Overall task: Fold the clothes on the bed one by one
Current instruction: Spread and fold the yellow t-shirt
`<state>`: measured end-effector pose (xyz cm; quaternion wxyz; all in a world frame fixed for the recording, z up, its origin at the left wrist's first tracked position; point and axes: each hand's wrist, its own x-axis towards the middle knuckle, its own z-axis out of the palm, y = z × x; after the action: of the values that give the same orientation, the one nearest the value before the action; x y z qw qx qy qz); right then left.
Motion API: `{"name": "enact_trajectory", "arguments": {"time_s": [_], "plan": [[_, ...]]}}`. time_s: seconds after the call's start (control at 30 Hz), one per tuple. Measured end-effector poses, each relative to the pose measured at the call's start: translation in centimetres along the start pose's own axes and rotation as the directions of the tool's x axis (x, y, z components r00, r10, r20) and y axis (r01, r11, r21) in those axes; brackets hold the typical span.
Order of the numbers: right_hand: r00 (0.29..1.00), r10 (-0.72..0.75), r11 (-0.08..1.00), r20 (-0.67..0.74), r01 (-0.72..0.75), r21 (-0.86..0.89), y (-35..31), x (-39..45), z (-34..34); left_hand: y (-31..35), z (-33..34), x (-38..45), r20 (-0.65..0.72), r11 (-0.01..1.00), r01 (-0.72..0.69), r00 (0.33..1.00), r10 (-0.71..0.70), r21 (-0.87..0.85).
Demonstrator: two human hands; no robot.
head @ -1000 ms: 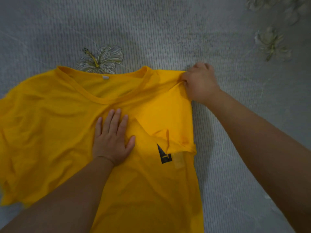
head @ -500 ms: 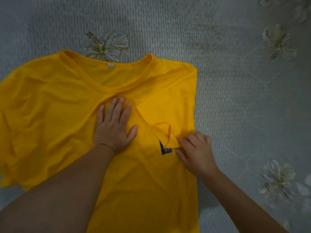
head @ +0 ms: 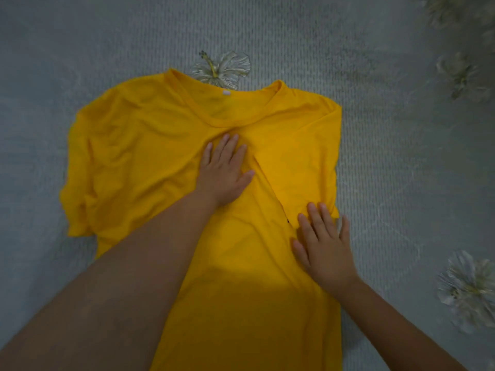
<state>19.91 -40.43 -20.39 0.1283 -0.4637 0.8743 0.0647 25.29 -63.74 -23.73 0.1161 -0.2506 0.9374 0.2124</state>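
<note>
The yellow t-shirt is lying front-up on the grey bed, collar at the far end, and its right sleeve is folded in over the chest. Left hand is flat on the chest just below the collar, grip spread. Right hand is flat too, fingers spread, pressing the folded sleeve's near edge.

The T-shirt lies spread on the bed, collar away from the person. The left grip rests flat on its chest, just below the collar. The right grip lies flat nearer the person, on the folded-in sleeve's lower edge.
</note>
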Motion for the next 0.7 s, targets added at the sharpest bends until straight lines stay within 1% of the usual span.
{"name": "enact_trajectory", "arguments": {"time_s": [0.03, 0.1, 0.13, 0.2, 0.23, 0.27, 0.3, 0.33, 0.37, 0.4, 0.43, 0.47, 0.5, 0.57, 0.6, 0.7], "plan": [[0.999, 0.025, 1.000, -0.021, -0.024, 0.007, -1.0, 0.2, -0.6, 0.0, -0.8, -0.2, -0.010, 0.997, -0.021, 1.000, 0.020, -0.081], [0.998, 0.027, 0.999, -0.065, -0.028, -0.019, -3.8, 0.9, -1.6, -0.2, -2.4, -1.5, -0.124, 0.971, -0.070, 0.991, 0.042, -0.228], [0.998, 0.008, 1.000, -0.063, -0.009, -0.010, -5.5, 1.5, -2.0, -0.4, -3.0, -2.7, -0.185, 0.962, -0.081, 0.982, 0.033, -0.260], [0.998, -0.034, 0.997, -0.059, 0.038, 0.061, -9.1, 3.0, -2.5, -1.7, -3.6, -5.8, -0.316, 0.970, -0.097, 0.948, 0.022, -0.224], [0.996, -0.052, 0.994, -0.074, 0.059, 0.089, -10.9, 3.8, -2.6, -2.6, -3.6, -7.4, -0.371, 0.979, -0.080, 0.928, 0.006, -0.186], [0.994, -0.073, 0.990, -0.083, 0.082, 0.117, -12.6, 4.7, -2.6, -3.9, -3.5, -8.9, -0.416, 0.988, -0.032, 0.909, -0.035, -0.153], [0.991, -0.097, 0.982, -0.091, 0.110, 0.153, -14.1, 5.5, -2.2, -5.5, -3.5, -10.3, -0.438, 0.988, 0.057, 0.891, -0.117, -0.146], [0.992, -0.112, 0.973, -0.065, 0.123, 0.197, -15.5, 6.3, -1.8, -7.3, -3.6, -11.6, -0.441, 0.968, 0.188, 0.864, -0.244, -0.166], [0.993, -0.115, 0.965, -0.013, 0.115, 0.235, -16.5, 7.1, -1.3, -9.2, -3.7, -12.7, -0.415, 0.915, 0.346, 0.816, -0.403, -0.207], [0.993, -0.116, 0.962, 0.038, 0.102, 0.253, -17.4, 7.8, -0.8, -11.2, -3.9, -13.5, -0.371, 0.829, 0.497, 0.741, -0.559, -0.257], [0.992, -0.114, 0.967, 0.049, 0.100, 0.234, -18.1, 8.1, -0.3, -13.0, -4.0, -14.1, -0.320, 0.732, 0.610, 0.659, -0.681, -0.302], [0.992, -0.120, 0.975, 0.037, 0.111, 0.192, -18.6, 8.2, 0.0, -14.5, -4.2, -14.4, -0.261, 0.658, 0.676, 0.604, -0.753, -0.331], [0.994, -0.109, 0.983, -0.012, 0.109, 0.147, -18.9, 8.2, 0.1, -15.7, -4.2, -14.5, -0.215, 0.625, 0.702, 0.588, -0.779, -0.342], [0.991, -0.081, 0.991, -0.106, 0.092, 0.100, -19.2, 8.3, 0.3, -17.2, -4.3, -13.9, -0.170, 0.626, 0.700, 0.609, -0.775, -0.343], [0.988, -0.079, 0.992, -0.130, 0.090, 0.086, -19.3, 8.4, 0.4, -17.6, -4.5, -13.4, -0.158, 0.626, 0.697, 0.615, -0.773, -0.350], [0.990, -0.066, 0.995, -0.123, 0.075, 0.064, -19.6, 8.5, 0.1, -17.2, -4.8, -11.5, -0.125, 0.623, 0.654, 0.640, -0.758, -0.429]]}}
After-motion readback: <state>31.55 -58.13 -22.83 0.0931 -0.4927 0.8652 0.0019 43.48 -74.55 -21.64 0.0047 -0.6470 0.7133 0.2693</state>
